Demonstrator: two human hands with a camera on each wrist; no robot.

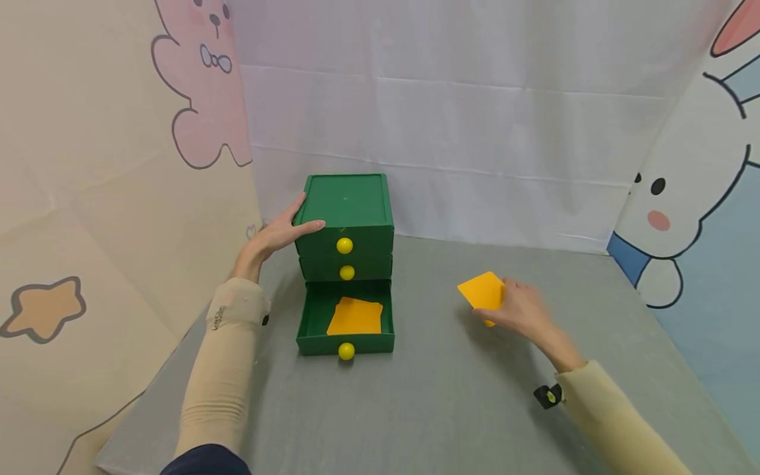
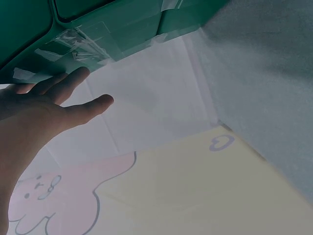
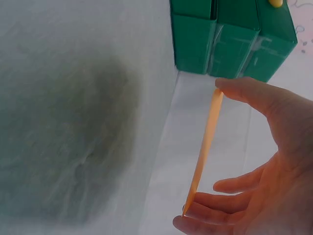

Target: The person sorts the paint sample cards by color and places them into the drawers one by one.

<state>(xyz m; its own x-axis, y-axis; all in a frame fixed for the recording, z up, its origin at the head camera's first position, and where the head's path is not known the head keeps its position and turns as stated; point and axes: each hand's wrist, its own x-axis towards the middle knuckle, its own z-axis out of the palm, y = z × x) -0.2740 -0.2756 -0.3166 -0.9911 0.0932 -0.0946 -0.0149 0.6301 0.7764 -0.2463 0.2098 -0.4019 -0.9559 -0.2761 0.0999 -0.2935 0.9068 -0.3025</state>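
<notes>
A green cabinet with three drawers (image 1: pixel 344 201) stands left of centre, each drawer with a round yellow knob. Its bottom drawer (image 1: pixel 311 316) is pulled out, and several yellow-orange cards (image 1: pixel 356 316) lie inside. My left hand (image 1: pixel 276 234) rests on the cabinet's upper left edge, fingers spread along the side and thumb over the top; the left wrist view shows these fingers against the taped green side (image 2: pixel 105 39). To the right, above the table, my right hand (image 1: pixel 522 307) holds a yellow-orange card (image 3: pixel 205 152) by its edges between thumb and fingertips.
The grey table (image 1: pixel 427 402) runs back to a white curtain (image 1: pixel 451 132). A cream wall cloth (image 1: pixel 107 198) with a pink bear is on the left, and a blue cloth with a white rabbit (image 1: pixel 677 185) is on the right.
</notes>
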